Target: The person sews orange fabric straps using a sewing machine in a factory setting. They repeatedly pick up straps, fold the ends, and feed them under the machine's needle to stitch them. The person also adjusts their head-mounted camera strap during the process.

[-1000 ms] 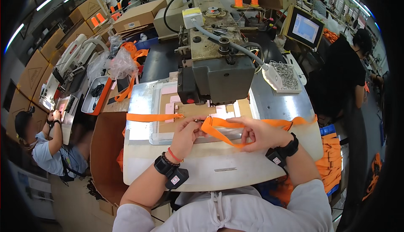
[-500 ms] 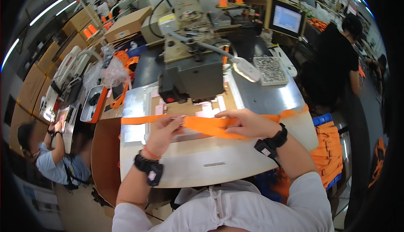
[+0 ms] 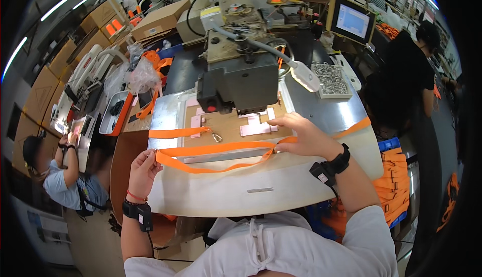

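Observation:
My left hand (image 3: 142,166) pinches a folded end of an orange webbing strap (image 3: 216,149) over the left front of the table. Two strands run from there to my right hand (image 3: 304,136); the upper one is fairly straight, the lower one sags. At the right hand the strap passes by the thumb, and the index finger reaches out away from it. More orange strap (image 3: 355,126) trails off past that hand to the right. Beyond the strands, a short orange strap piece (image 3: 173,133) with a metal snap hook (image 3: 217,137) lies on the brown template board (image 3: 226,124).
A dark sewing machine head (image 3: 238,86) overhangs the board, a lamp (image 3: 305,76) beside it. At right are a box of metal hooks (image 3: 331,81), a monitor (image 3: 351,20) and stacked orange straps (image 3: 391,181). One person (image 3: 75,176) works at left, another (image 3: 401,71) at right.
My left hand has moved left and towards me, drawing the strap out into a long loop. The snap hook with its short strap now lies free on the board.

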A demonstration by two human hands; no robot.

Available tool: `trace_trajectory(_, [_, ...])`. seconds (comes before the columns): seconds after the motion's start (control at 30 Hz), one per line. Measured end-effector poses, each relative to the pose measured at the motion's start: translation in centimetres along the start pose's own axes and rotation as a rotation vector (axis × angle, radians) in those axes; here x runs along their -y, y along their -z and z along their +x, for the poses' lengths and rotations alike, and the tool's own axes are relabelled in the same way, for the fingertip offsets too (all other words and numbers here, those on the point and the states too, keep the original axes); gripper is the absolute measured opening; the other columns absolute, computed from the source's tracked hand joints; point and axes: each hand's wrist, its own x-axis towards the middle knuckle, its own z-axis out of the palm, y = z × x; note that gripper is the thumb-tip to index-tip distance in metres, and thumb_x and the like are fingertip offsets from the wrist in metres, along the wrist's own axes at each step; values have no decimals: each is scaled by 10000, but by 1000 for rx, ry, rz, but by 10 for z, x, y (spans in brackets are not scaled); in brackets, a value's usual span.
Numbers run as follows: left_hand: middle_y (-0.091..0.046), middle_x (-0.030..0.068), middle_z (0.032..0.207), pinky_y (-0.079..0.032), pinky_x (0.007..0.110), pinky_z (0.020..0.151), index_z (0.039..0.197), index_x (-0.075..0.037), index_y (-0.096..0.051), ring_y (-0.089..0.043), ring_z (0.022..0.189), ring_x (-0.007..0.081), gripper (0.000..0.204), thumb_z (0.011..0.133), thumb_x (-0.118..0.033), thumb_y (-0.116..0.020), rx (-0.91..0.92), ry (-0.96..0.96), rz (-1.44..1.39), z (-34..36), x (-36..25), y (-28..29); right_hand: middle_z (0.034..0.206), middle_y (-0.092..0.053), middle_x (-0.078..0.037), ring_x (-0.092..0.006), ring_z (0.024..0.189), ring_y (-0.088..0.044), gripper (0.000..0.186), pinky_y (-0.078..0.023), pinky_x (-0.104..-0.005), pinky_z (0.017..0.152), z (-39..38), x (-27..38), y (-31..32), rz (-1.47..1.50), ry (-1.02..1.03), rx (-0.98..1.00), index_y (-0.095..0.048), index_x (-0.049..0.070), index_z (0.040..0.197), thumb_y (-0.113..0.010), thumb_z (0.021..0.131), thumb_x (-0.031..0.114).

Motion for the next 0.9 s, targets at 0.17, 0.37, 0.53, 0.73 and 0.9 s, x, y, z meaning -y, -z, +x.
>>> trace_trajectory(0.17, [-650, 6, 900, -529, 262, 725, 1103, -27, -623, -601, 754, 81, 169, 1012, -154, -558, -23, 4, -28, -6, 2, 9, 1015, -676, -100, -247, 914, -652, 417, -529, -340, 820, 0, -3, -11, 133, -88, 194, -656, 28, 1168, -795, 784, 114])
trace_trajectory(0.37, [-644, -1, 875, -529, 253, 717, 1100, -22, -627, -603, 737, 76, 163, 1012, -143, -561, -62, -106, 45, -1, 12, 30, 824, -675, -120, -208, 781, -661, 185, -528, -324, 735, -1, -9, -17, 269, -212, 175, -678, -22, 967, -751, 833, 84])
trace_trajectory(0.53, [-641, -3, 860, -530, 246, 713, 1096, -11, -628, -608, 736, 79, 163, 1009, -135, -566, -82, -108, 69, 5, 17, 37, 744, -675, -84, -137, 689, -645, 120, -511, -296, 637, 1, -6, -14, 218, -253, 172, -665, -31, 925, -721, 867, 57])
trace_trajectory(0.73, [-653, 14, 902, -541, 251, 747, 1108, -4, -619, -620, 781, 83, 163, 1004, -120, -570, -75, -104, 34, 6, 19, 40, 742, -681, -102, -142, 629, -638, 134, -501, -293, 584, 4, 3, -13, 406, -490, 193, -645, -16, 948, -712, 872, 71])
trace_trajectory(0.9, [-665, 45, 964, -542, 257, 815, 1113, -3, -617, -638, 851, 113, 148, 982, -61, -584, -95, -104, 1, 5, 16, 36, 845, -685, -100, -214, 726, -670, 114, -537, -316, 660, 3, 1, -13, 150, -152, 89, -634, 21, 944, -688, 844, 25])
